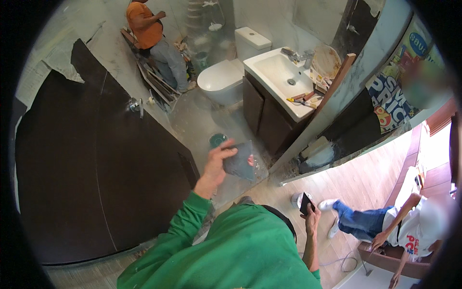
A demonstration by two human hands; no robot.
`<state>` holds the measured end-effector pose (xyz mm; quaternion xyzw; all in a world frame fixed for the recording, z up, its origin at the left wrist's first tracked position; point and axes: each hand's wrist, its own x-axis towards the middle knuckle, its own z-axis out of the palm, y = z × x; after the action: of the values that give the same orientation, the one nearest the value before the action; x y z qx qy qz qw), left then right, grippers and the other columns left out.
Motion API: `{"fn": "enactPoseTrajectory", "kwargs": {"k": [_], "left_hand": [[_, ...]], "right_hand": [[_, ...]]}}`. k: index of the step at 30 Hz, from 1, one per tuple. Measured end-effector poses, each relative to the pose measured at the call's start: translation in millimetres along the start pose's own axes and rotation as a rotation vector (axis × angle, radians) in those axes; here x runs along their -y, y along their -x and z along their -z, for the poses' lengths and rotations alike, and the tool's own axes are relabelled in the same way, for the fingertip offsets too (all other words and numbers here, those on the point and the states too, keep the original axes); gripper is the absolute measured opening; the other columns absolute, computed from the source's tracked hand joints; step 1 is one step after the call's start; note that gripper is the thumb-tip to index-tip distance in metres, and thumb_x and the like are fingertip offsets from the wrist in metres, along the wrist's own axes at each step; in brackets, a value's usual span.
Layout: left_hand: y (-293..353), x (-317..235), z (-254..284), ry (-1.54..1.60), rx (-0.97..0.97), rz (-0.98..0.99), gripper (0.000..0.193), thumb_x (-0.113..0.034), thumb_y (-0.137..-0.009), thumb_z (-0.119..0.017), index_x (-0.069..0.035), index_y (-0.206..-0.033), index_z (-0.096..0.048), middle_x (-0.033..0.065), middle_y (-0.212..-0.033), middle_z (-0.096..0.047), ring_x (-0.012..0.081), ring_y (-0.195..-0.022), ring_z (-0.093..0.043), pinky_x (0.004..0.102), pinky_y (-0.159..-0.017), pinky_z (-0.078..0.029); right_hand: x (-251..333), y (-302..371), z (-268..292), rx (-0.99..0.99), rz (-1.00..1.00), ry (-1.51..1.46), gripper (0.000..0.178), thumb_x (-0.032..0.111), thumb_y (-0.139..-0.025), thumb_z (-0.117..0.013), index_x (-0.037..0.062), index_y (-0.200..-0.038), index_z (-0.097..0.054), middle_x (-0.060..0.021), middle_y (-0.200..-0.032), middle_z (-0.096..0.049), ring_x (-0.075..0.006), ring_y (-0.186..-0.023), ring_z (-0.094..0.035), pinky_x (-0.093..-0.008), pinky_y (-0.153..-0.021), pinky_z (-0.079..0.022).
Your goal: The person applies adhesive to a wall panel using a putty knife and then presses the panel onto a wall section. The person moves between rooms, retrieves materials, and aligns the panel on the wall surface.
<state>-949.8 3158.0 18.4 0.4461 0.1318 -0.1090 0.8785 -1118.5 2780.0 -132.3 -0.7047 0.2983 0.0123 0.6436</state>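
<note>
Two plates, one to each hand

Holding a grey plate (237,163) in the left hand (216,167), out in front of the body, over the grey bathroom floor. Lapping fingers over the plate's upper left; showing pink at its right edge too, perhaps fingertips, too blurred to tell. Cannot tell the thumb's exact placing.

Gripping a black plate (305,204) in the right hand (313,219), well to the right and lower down. Pinching it by its lower end between thumb and bent fingers, tilting its top away. Overlapping a white bucket (295,200) in this view; cannot tell any touch.

Wearing a green top (240,245). Having a dark door (62,159) on the left, with a silver handle (136,107). Facing a white toilet (219,79) and, just right of it, a sink (267,70) on a brown cabinet (274,115), with tools (305,99) along the near right rim. Looking past the grey plate to a green disc (218,140) on the floor.

Working near two people: one in orange (147,31) by the toilet, one in white (414,226) at lower right.
</note>
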Motion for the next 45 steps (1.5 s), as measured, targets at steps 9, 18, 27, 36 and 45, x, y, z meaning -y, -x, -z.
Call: {"fn": "enactPoseTrajectory", "kwargs": {"k": [9,18,27,36,45], "left_hand": [[-7,-105,-20,-0.249,0.11,-0.431,0.076,-0.005,-0.078,-0.069,0.01,-0.143,-0.033,0.019,-0.122,-0.057,0.0218,-0.101,-0.062,0.0324,-0.092,-0.047],[28,-6,-24,0.045,0.243,0.179,0.038,-0.002,-0.084,-0.061,0.01,-0.119,-0.055,0.0231,-0.105,-0.065,0.0315,-0.093,-0.066,0.044,-0.085,-0.054],[32,13,-34,0.083,0.362,0.362,0.03,-0.002,-0.085,-0.061,0.009,-0.112,-0.059,0.0223,-0.105,-0.066,0.0291,-0.095,-0.066,0.0414,-0.088,-0.053],[5,9,-10,-0.105,0.259,0.259,0.031,-0.003,-0.084,-0.06,0.008,-0.114,-0.06,0.0201,-0.107,-0.067,0.027,-0.097,-0.065,0.0389,-0.09,-0.051],[-8,55,-29,-0.051,0.413,0.469,0.032,-0.001,-0.082,-0.062,0.009,-0.112,-0.058,0.0161,-0.106,-0.066,0.0236,-0.095,-0.065,0.0364,-0.087,-0.052]], "right_hand": [[6,-8,-10,0.09,0.007,0.037,0.036,0.028,-0.097,-0.056,0.012,-0.129,-0.061,-0.0122,-0.114,-0.065,-0.0228,-0.095,-0.065,-0.033,-0.065,-0.057],[19,13,-34,0.173,0.009,0.21,0.031,0.022,-0.096,-0.056,0.0134,-0.125,-0.065,-0.0055,-0.091,-0.065,-0.0158,-0.079,-0.061,-0.0305,-0.06,-0.052],[14,14,-19,0.082,-0.061,0.265,0.033,0.025,-0.095,-0.056,0.0134,-0.124,-0.066,-0.006,-0.083,-0.064,-0.0145,-0.069,-0.059,-0.0299,-0.058,-0.052],[5,19,-26,0.057,-0.08,0.241,0.034,0.025,-0.095,-0.056,0.0118,-0.126,-0.064,-0.0104,-0.092,-0.067,-0.0183,-0.078,-0.065,-0.0313,-0.06,-0.055],[12,44,13,-0.174,-0.051,0.24,0.032,0.024,-0.095,-0.056,0.0056,-0.118,-0.068,-0.0039,-0.088,-0.068,-0.0107,-0.071,-0.059,-0.0281,-0.059,-0.053]]}}
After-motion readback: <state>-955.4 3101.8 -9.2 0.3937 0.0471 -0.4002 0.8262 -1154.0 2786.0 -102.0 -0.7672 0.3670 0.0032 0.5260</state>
